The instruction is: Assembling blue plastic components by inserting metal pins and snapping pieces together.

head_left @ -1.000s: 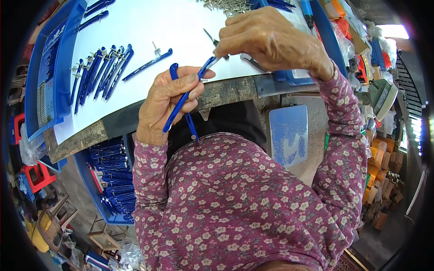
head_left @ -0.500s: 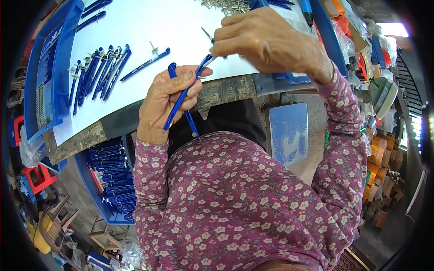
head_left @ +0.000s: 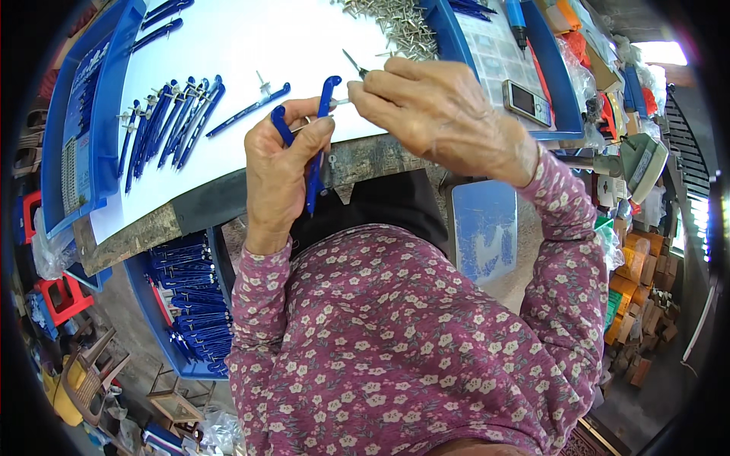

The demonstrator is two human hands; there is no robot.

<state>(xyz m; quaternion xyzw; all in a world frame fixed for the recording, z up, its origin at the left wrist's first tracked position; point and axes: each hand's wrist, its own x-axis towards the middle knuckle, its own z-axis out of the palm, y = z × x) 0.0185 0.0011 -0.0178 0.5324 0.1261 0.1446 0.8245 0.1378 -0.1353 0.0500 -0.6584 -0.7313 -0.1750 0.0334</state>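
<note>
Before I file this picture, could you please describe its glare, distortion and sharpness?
Head view: white work surface washed out near the top; head view: wooden table edge bowed, corners black; head view: bright opening at upper right glaring; head view: left hand fairly sharp.

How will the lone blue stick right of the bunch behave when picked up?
The blue stick probably feels light, being so slim, and likely stiff, since it lies straight. The metal pin standing out near its rounded end may make it roll or tip sideways.

dark pointed tool (head_left: 354,64) partly hidden behind right hand (head_left: 449,114), metal pieces (head_left: 403,32) cropped above
</note>
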